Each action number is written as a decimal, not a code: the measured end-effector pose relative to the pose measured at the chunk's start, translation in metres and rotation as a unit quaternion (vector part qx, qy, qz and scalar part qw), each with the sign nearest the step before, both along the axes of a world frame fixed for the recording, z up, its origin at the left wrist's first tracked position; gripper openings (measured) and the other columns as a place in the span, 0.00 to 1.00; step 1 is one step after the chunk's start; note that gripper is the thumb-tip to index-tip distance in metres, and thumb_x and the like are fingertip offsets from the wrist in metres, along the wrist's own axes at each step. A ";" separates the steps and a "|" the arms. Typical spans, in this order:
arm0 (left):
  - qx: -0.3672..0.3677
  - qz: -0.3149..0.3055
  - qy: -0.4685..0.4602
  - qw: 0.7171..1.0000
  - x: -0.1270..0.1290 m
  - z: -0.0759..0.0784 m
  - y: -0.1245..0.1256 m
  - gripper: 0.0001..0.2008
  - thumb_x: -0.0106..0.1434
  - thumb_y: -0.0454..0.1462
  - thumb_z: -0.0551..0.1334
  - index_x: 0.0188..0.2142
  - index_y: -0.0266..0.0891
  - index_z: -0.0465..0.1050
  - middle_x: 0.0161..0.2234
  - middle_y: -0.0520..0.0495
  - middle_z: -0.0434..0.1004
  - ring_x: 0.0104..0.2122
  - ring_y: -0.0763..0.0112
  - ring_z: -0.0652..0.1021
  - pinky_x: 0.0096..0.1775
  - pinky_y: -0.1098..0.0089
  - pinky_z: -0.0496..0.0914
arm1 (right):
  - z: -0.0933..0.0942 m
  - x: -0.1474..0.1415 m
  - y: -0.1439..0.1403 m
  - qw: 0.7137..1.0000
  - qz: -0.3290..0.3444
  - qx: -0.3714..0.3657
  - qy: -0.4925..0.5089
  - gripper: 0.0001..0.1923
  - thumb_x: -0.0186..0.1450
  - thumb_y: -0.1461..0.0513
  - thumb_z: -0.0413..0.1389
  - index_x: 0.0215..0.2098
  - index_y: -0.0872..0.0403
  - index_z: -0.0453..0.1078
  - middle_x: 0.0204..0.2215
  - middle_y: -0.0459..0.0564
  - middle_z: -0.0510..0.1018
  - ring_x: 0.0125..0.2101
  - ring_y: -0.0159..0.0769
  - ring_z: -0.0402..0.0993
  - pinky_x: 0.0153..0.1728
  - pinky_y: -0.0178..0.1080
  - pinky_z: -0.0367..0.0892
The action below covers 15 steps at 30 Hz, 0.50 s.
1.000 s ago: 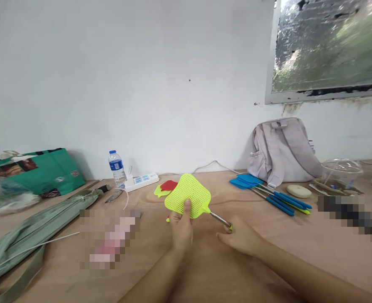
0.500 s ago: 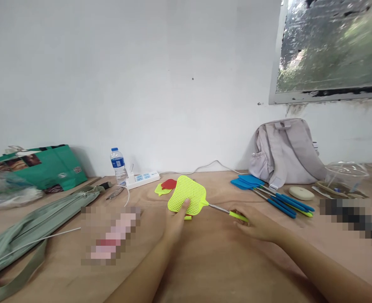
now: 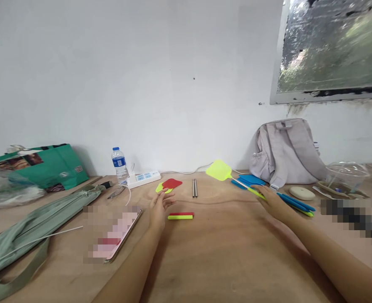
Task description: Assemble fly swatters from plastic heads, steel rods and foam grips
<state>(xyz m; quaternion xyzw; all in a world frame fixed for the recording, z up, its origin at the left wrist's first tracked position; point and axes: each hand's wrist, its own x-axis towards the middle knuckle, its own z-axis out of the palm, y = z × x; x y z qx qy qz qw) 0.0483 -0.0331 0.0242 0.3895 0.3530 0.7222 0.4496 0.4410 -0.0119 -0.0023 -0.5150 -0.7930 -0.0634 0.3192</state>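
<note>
My right hand (image 3: 271, 201) grips the handle of a yellow-green fly swatter (image 3: 220, 170), whose head points up and to the left. Below it, partly covered by that hand, lie fly swatters with blue heads (image 3: 251, 180) and blue handles (image 3: 294, 203). Empty, with fingers apart, my left hand (image 3: 161, 205) hovers near a red swatter head (image 3: 172, 184) that overlaps a yellow-green one (image 3: 159, 188). Two thin metal rods (image 3: 195, 188) lie side by side mid-table. Nearer to me rest a yellow-green handle (image 3: 180, 217) and a red handle (image 3: 186, 213), touching lengthwise.
At left are a phone (image 3: 122, 237), a grey-green bag (image 3: 47, 223), a green bag (image 3: 59, 166), a water bottle (image 3: 120, 165) and a power strip (image 3: 143, 179). At right stand a backpack (image 3: 286, 151), a round cream object (image 3: 302, 193) and a clear plastic container (image 3: 346, 174).
My right hand has carried the yellow-green swatter rightward, over the blue swatters. My left hand has let go of its head and moved left, uncovering the rods and loose handles.
</note>
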 end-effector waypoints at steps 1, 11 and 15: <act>-0.004 0.013 0.012 1.000 -0.003 -0.001 0.002 0.18 0.51 0.42 0.59 0.40 0.35 0.67 0.26 0.48 0.76 0.22 0.72 0.75 0.31 0.67 0.69 | -0.003 0.010 0.004 1.000 -0.022 -0.004 -0.006 0.21 0.59 0.63 0.42 0.50 0.55 0.59 0.42 0.56 0.70 0.43 0.42 0.66 0.44 0.44 0.60; -0.042 0.095 0.074 0.992 -0.012 -0.005 0.009 0.12 0.47 0.40 0.56 0.31 0.36 0.67 0.23 0.52 0.73 0.15 0.78 0.68 0.23 0.72 0.64 | -0.008 0.032 0.002 0.983 -0.142 -0.097 -0.067 0.23 0.53 0.67 0.46 0.46 0.54 0.67 0.41 0.52 0.74 0.41 0.43 0.70 0.42 0.41 0.62; -0.055 0.116 0.088 0.988 -0.014 -0.006 0.011 0.11 0.46 0.39 0.55 0.30 0.36 0.67 0.21 0.53 0.71 0.14 0.80 0.66 0.21 0.74 0.61 | -0.006 0.019 0.002 0.987 -0.117 -0.084 -0.067 0.22 0.54 0.68 0.45 0.46 0.57 0.67 0.43 0.53 0.73 0.43 0.40 0.69 0.44 0.39 0.60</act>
